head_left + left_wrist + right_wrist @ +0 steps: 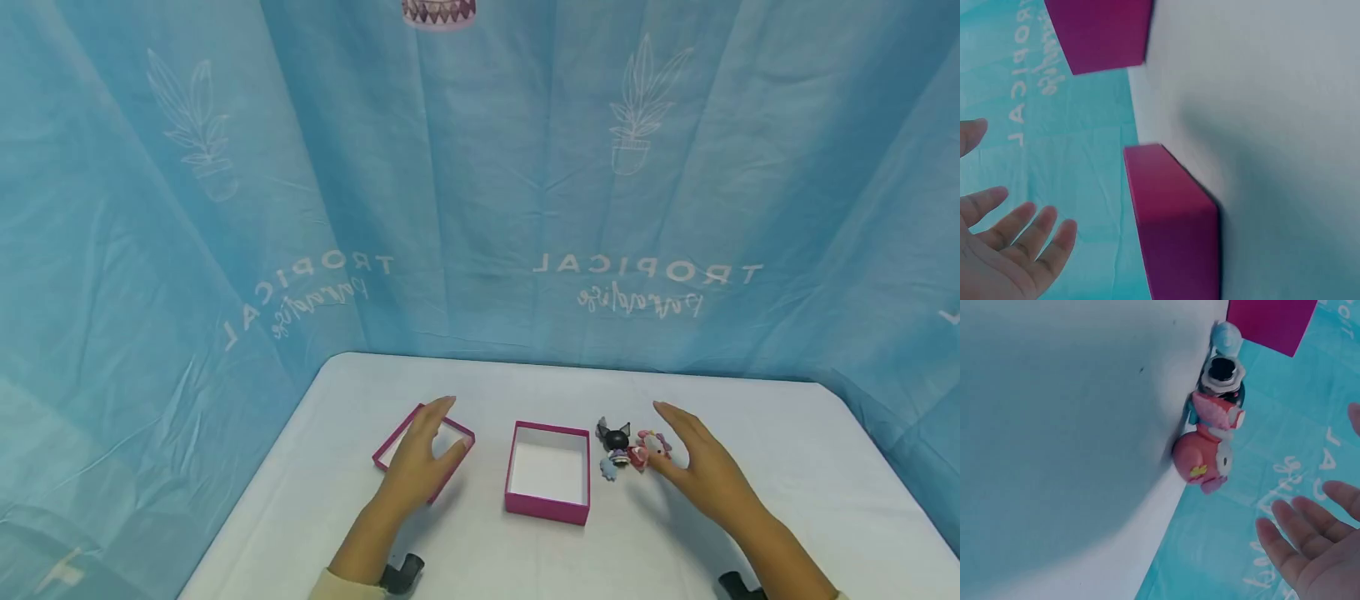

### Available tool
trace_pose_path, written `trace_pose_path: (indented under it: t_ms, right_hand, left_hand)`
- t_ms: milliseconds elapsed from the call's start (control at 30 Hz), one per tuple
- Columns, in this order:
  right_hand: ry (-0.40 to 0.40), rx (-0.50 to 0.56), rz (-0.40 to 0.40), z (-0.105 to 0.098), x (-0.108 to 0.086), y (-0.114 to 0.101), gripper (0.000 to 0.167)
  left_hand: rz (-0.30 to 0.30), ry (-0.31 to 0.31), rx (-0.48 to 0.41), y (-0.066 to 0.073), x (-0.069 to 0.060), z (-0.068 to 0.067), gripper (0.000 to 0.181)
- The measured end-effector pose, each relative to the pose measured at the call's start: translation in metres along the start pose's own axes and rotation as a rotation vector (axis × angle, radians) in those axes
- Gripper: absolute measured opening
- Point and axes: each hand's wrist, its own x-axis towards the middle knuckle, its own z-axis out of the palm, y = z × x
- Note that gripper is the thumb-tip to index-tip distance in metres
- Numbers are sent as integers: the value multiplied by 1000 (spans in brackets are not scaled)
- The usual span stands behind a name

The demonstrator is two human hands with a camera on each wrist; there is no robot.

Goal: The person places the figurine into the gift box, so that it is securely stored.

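Note:
My left hand (411, 471) hovers over a shallow magenta box part with a white inside (462, 432), thumb apart from the relaxed fingers. It holds nothing. Between the hands stands a square magenta box (546, 507), open at the top, with nothing in its white interior. Just right of that box lie small figurines: a black-eared one (617, 439), a pink one (1192, 456) and a pale blue piece (608, 469). Close by these, my right hand (712, 477) is spread and grips nothing. In the head view its thumb partly overlaps the pink figurine; the right wrist view shows a gap.
A white-covered table (480, 558) bears everything. Blue printed cloth (480, 183) hangs behind and on both sides of it. Dark wrist-worn devices (405, 573) show below both hands.

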Motion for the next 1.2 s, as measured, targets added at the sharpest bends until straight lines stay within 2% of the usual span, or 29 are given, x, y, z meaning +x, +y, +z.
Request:
trace_pose_path:
  t_ms: [167, 233, 467, 700, 1000, 1200]
  right_hand:
    - [-23, 92, 10, 2, 1, -5, 69]
    - [-45, 131, 23, 4, 2, -6, 66]
    - [-104, 202, 84, 11, 5, -8, 64]
    - [-118, 208, 53, 21, 1, -6, 57]
    - [-201, 254, 72, 27, 1, -7, 52]
    - [-281, 281, 74, 27, 2, -9, 50]
  left_hand:
    - [-6, -64, -50, 8, -4, 5, 66]
    - [13, -88, -84, 10, -5, 7, 65]
    - [45, -154, -220, 18, -6, 14, 61]
    - [48, -225, -231, 20, -9, 24, 61]
    - [31, -333, -274, 19, -9, 39, 66]
    - [5, -388, -248, 18, -9, 45, 75]
